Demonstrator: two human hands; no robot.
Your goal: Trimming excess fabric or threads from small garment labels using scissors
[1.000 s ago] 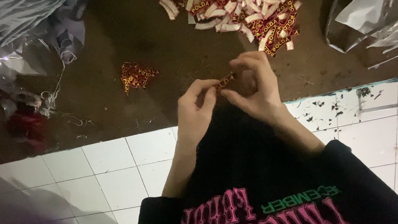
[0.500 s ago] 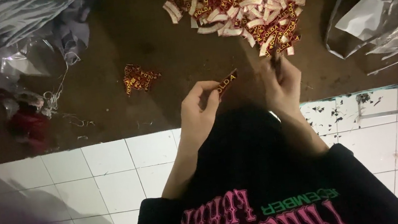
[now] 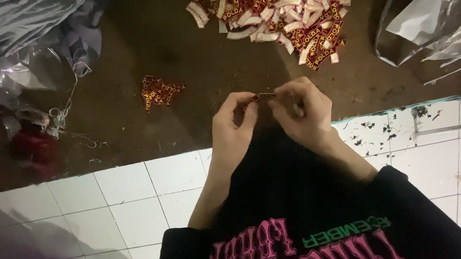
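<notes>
Nearby, label heap point(image 3: 286, 8) beyond both hands' fingers point(image 3: 251, 104).

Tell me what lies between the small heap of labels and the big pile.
Head view: only bare brown tabletop lies between the small heap and the big pile.

A big heap of small red-and-gold woven labels point(image 3: 280, 9), many showing pale undersides, lies at the top centre of the frame. A smaller stack of the same labels point(image 3: 160, 91) sits left of centre. One more red label point(image 3: 263, 95) is pinched between both hands at centre frame.
</notes>
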